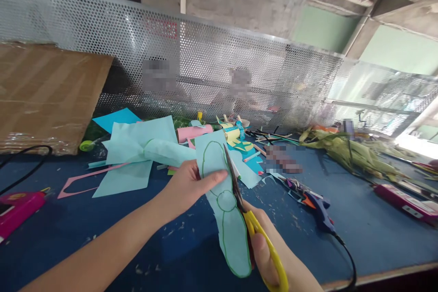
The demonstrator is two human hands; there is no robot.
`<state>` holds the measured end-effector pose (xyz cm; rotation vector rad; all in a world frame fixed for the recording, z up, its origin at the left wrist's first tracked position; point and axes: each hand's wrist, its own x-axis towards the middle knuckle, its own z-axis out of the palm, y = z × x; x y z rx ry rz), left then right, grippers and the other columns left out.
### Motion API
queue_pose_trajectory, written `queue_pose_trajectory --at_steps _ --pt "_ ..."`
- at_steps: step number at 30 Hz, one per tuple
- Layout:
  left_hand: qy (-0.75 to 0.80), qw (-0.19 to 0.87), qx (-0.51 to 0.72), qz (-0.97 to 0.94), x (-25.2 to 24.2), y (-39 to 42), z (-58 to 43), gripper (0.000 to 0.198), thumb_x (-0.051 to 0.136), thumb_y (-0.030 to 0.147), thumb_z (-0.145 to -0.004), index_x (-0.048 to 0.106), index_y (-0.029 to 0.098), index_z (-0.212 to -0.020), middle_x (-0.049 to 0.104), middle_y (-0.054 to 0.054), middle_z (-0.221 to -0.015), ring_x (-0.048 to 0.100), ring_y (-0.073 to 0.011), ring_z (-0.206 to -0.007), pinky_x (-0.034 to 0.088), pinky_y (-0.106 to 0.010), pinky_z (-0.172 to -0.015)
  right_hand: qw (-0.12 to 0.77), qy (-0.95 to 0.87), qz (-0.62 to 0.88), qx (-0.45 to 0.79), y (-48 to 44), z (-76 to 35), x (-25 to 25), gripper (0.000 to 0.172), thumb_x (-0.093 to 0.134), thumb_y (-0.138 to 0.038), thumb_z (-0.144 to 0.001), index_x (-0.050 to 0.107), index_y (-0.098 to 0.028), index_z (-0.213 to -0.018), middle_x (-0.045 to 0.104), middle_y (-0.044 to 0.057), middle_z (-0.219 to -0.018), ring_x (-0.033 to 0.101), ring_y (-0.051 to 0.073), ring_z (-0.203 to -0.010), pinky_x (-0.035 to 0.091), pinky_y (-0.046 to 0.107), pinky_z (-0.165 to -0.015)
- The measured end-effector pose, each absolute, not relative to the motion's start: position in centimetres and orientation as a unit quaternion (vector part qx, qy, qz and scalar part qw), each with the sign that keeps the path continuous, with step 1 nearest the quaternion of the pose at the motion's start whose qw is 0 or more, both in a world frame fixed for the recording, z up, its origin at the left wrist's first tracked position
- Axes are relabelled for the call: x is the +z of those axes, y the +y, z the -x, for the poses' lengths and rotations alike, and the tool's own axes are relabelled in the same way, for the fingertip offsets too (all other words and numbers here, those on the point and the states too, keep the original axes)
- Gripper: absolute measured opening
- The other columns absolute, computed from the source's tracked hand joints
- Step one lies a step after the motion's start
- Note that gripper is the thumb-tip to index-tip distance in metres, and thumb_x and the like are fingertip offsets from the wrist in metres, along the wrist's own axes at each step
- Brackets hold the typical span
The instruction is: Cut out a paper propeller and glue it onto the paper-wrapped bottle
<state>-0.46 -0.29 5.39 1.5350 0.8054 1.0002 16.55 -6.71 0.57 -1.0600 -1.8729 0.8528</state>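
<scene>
My left hand [191, 187] pinches a strip of light blue paper [227, 232] by its left edge, thumb on top. A green outline is drawn on the paper: two long rounded lobes joined by a small circle. The lower lobe's right edge is trimmed along the line. In my right hand [265, 242] are scissors with yellow handles [278, 269], fingers through the loops. Their dark blades [234, 178] lie along the paper's right side, by the upper lobe. How far the blades are apart I cannot tell.
On the blue table [185, 242] lie paper sheets [133, 178], a pink paper roll [195, 133], a blue glue gun [321, 212] with a cord, dried husks [356, 155] and a magenta power strip [405, 200]. Cardboard [48, 96] leans at left against a perforated metal screen [212, 54].
</scene>
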Motion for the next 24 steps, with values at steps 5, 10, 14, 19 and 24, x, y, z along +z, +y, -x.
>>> queue_pose_trajectory --at_steps 5,10,14,19,24 --pt "0.315 0.565 0.424 -0.634 5.5 -0.23 0.47 0.016 0.066 0.032 -0.074 0.07 0.017 -0.075 0.069 -0.001 -0.072 0.061 -0.0147 -0.065 0.05 -0.025 -0.062 0.389 -0.734 0.383 0.404 -6.66 -16.63 0.7 0.074 0.02 -0.085 -0.073 0.051 -0.02 -0.088 0.043 -0.003 -0.052 0.035 0.012 -0.042 0.03 0.024 -0.038" --pt "0.319 0.57 0.432 -0.622 5.43 0.02 0.58 0.015 0.066 0.032 -0.074 0.068 0.017 -0.074 0.068 0.001 -0.068 0.059 -0.0131 -0.062 0.049 -0.023 -0.059 0.383 -0.715 0.385 0.441 -6.86 -16.57 0.85 0.075 0.024 -0.087 -0.069 0.049 -0.019 -0.09 0.043 -0.005 -0.049 0.032 0.008 -0.035 0.025 0.021 -0.03" --pt "0.328 0.567 0.434 -0.618 5.47 0.06 0.69 0.016 0.066 0.031 -0.073 0.065 0.016 -0.069 0.064 0.002 -0.062 0.056 -0.012 -0.057 0.047 -0.022 -0.054 0.406 -0.704 0.372 0.449 -6.88 -16.46 0.75 0.072 0.028 -0.085 -0.071 0.048 -0.018 -0.088 0.038 -0.007 -0.047 0.028 0.006 -0.034 0.021 0.019 -0.028" --pt "0.306 0.569 0.426 -0.633 5.69 -0.08 0.75 0.015 0.063 0.029 -0.075 0.066 0.017 -0.068 0.065 0.002 -0.064 0.057 -0.0117 -0.059 0.047 -0.021 -0.055 0.389 -0.708 0.367 0.46 -6.69 -16.45 0.76 0.075 0.027 -0.086 -0.07 0.048 -0.016 -0.088 0.042 -0.006 -0.048 0.03 0.006 -0.035 0.024 0.018 -0.029" --pt "0.315 0.567 0.425 -0.632 5.54 0.13 0.78 0.014 0.064 0.03 -0.075 0.066 0.017 -0.068 0.065 0.002 -0.062 0.058 -0.0125 -0.058 0.048 -0.022 -0.055 0.388 -0.706 0.372 0.461 -6.64 -16.52 0.69 0.073 0.027 -0.087 -0.069 0.045 -0.018 -0.082 0.04 -0.006 -0.046 0.028 0.006 -0.034 0.023 0.018 -0.028"
